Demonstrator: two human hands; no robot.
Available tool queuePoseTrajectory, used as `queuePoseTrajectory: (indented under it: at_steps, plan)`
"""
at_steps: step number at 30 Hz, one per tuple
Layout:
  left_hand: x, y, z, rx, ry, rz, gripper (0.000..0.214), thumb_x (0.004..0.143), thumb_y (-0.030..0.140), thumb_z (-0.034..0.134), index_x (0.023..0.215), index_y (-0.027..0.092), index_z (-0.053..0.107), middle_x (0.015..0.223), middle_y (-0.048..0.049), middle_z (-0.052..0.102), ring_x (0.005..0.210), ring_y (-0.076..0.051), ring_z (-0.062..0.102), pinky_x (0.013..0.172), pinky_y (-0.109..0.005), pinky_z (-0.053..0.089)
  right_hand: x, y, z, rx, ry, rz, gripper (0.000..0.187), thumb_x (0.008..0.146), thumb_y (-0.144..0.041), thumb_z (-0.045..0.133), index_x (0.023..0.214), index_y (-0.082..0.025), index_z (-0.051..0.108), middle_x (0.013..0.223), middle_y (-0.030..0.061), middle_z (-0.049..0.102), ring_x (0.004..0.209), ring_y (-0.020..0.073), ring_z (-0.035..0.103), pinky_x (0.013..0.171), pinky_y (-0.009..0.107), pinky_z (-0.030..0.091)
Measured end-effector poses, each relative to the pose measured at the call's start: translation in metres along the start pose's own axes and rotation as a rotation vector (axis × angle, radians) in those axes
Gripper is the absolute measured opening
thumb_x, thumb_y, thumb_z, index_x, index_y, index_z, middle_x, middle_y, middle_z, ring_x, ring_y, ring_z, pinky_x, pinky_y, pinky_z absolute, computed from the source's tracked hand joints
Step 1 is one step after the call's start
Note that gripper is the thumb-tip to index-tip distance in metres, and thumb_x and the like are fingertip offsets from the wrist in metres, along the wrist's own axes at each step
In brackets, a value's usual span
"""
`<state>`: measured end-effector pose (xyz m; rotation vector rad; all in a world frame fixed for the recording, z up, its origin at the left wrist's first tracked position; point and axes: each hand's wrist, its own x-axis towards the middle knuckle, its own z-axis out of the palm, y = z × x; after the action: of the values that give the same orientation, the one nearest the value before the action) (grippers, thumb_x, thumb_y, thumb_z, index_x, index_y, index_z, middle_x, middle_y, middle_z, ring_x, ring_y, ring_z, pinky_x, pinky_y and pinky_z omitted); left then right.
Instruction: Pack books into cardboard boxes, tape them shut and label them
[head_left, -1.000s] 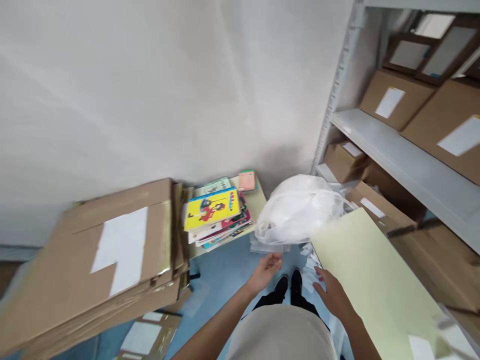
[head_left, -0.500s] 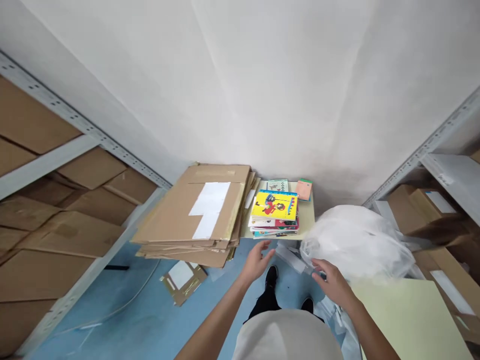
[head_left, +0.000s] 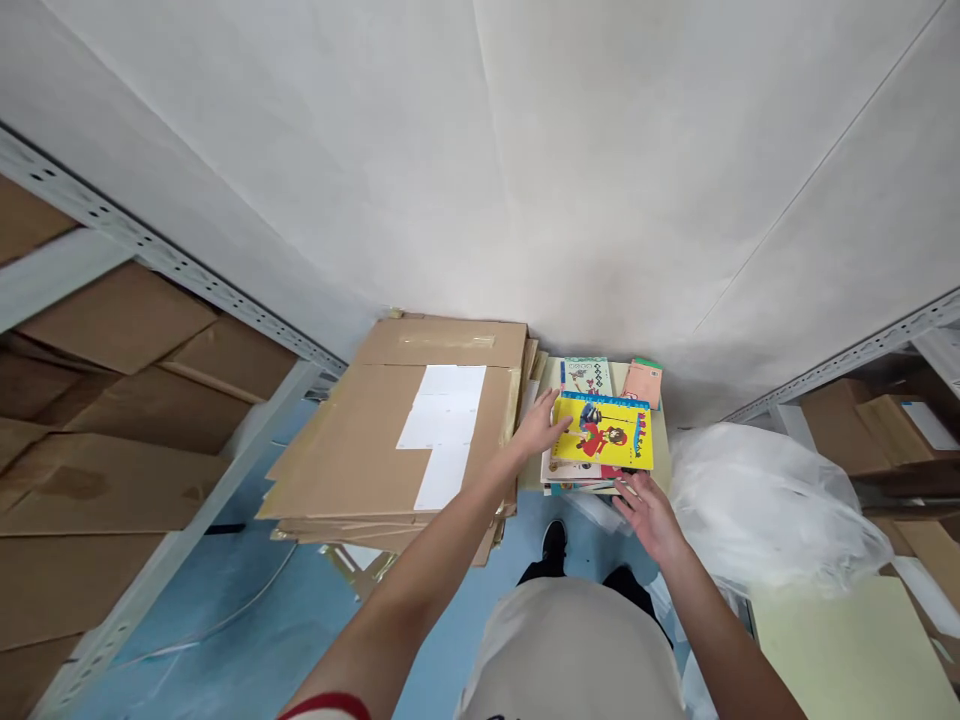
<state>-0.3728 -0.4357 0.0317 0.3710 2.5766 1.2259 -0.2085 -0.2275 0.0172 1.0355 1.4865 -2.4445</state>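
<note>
Holds left hand (head_left: 538,426) and right hand (head_left: 651,514) part-open, apparently empty, at yellow book (head_left: 606,432) atop stack (head_left: 562,470) on pale table (head_left: 661,438). Looks light, bendy, slick-covered; seems best lifted by opposite edges.

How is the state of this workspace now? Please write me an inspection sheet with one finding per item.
Surface: pale table against the wall, bearing a book stack.
Things: yellow book lies on top of the stack; pink booklet behind, to the right.
Clutter: stacked cardboard at left, white plastic bag at right.
Hands: left hand open at the yellow book's left edge; right hand open by the stack's near edge; contact unclear.
Cables: thin pale cord on the blue floor.
Surroundings: cartons on shelves at both sides.
</note>
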Motion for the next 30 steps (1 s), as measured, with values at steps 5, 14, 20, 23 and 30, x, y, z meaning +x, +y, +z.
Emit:
queuePoseTrajectory:
  at_steps: [5,14,20,23,30]
  plan:
    - [0.050,0.004,0.006,-0.044,-0.187,-0.114,0.089,0.075,0.059,0.072,0.145,0.013,0.041,0.156,-0.0225,0.039,0.143,-0.038,0.038,0.115,-0.050,0.037,0.010,0.000,0.024,0.095,0.084,0.055,0.045,0.053,-0.046,0.089,0.085,-0.027,0.064,0.102,0.0027,0.075,0.109,0.0263,0.066,0.085,0.038,0.056]
    - [0.070,-0.015,0.010,-0.347,-0.344,-0.313,0.070,0.052,0.055,0.089,0.104,0.020,0.057,0.104,-0.0120,0.075,0.085,-0.031,0.074,0.070,-0.038,0.061,0.021,0.038,0.029,0.152,0.408,-0.090,0.061,0.054,-0.028,0.084,0.107,-0.032,0.054,0.107,-0.0009,0.070,0.103,0.0211,0.068,0.069,0.029,0.060]
    - [0.059,-0.019,0.012,-0.190,-0.234,-0.194,0.090,0.062,0.069,0.077,0.131,0.017,0.051,0.123,-0.0187,0.068,0.108,-0.038,0.068,0.088,-0.051,0.057,0.043,0.050,0.024,0.252,0.483,-0.128,0.057,0.051,-0.025,0.085,0.094,-0.028,0.048,0.087,-0.0034,0.073,0.088,0.0199,0.073,0.073,0.032,0.062]
    - [0.034,-0.010,0.015,0.158,-0.110,0.104,0.103,0.070,0.074,0.067,0.150,0.018,0.036,0.155,-0.0232,0.039,0.143,-0.043,0.036,0.113,-0.065,0.030,0.051,0.050,0.024,0.269,0.395,-0.069,0.048,0.051,-0.025,0.084,0.088,-0.025,0.053,0.085,-0.0016,0.075,0.082,0.0201,0.074,0.070,0.032,0.062]
    - [-0.010,0.018,0.036,0.693,-0.353,0.393,0.094,0.077,0.053,0.072,0.156,0.025,0.031,0.165,-0.0194,0.019,0.151,-0.045,0.013,0.115,-0.071,0.013,0.053,0.048,0.028,0.240,0.361,-0.064,0.043,0.057,-0.024,0.083,0.089,-0.026,0.056,0.079,-0.0018,0.075,0.083,0.0217,0.076,0.078,0.036,0.063]
